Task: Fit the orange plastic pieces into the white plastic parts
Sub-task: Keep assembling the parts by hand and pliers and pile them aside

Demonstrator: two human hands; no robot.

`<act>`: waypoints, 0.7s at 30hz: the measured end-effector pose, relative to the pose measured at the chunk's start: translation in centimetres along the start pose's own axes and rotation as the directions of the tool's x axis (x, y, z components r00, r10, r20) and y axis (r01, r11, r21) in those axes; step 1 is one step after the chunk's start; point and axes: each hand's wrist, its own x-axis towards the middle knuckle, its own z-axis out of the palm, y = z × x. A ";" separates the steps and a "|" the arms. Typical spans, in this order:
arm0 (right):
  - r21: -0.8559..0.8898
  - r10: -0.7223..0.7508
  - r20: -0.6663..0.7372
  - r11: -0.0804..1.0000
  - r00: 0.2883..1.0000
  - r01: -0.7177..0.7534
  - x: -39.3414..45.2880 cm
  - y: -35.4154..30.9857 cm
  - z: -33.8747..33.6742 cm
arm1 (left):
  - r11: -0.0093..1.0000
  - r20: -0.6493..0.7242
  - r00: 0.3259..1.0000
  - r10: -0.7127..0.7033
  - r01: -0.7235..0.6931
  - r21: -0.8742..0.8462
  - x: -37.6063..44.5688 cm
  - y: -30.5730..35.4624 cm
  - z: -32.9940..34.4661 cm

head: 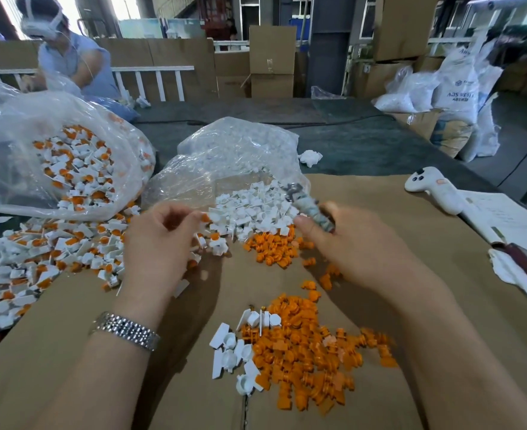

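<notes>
Two heaps of orange plastic pieces (302, 355) are spread on the cardboard-covered counter (411, 212), the larger at lower centre of the frame, the smaller (271, 246) at mid-frame just below a pile of white plastic parts (256, 209) spilling from a clear bag (234, 156). A few more white parts (234, 352) are seen at the left edge of the larger orange heap. One small orange piece (205, 218) is pinched between the curled fingers of the left hand (160, 243), left of the white pile. A blurred grey tool (310, 206) is gripped by the right hand (355, 246), its fingers wrapped round the handle. Assembled white-and-orange parts (39, 262) are heaped at the left of the frame and in a second clear bag (70, 166) at upper left. A white controller (436, 189) lies at the right.
</notes>
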 end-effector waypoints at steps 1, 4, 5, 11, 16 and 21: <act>-0.055 0.045 -0.021 0.997 0.999 -0.046 0.2 0.7 0.0 | 0.985 -0.051 0.998 0.046 -0.037 0.166 0.4 -0.4 -0.4; -0.203 0.180 -0.020 0.962 0.983 -0.180 0.7 2.2 0.3 | 0.878 -0.075 0.988 0.136 -0.085 0.471 1.0 -0.8 -0.6; -0.258 0.204 -0.018 0.945 0.979 -0.202 0.8 2.4 0.6 | 0.871 -0.051 0.985 0.164 -0.120 0.476 0.9 -0.7 -0.6; -0.383 0.208 0.044 0.907 0.977 -0.176 0.8 2.2 2.1 | 0.979 0.438 0.885 0.158 -0.198 0.046 -0.3 0.5 -0.4; -0.339 0.212 0.043 0.922 0.976 -0.185 0.6 1.5 1.4 | 0.980 0.802 0.584 0.126 -0.200 -0.008 -0.6 1.2 -1.5; 0.008 0.023 0.253 1.000 0.967 -0.026 -0.1 0.4 -0.2 | 0.981 0.904 0.418 0.088 -0.194 -0.006 -0.4 0.9 -1.8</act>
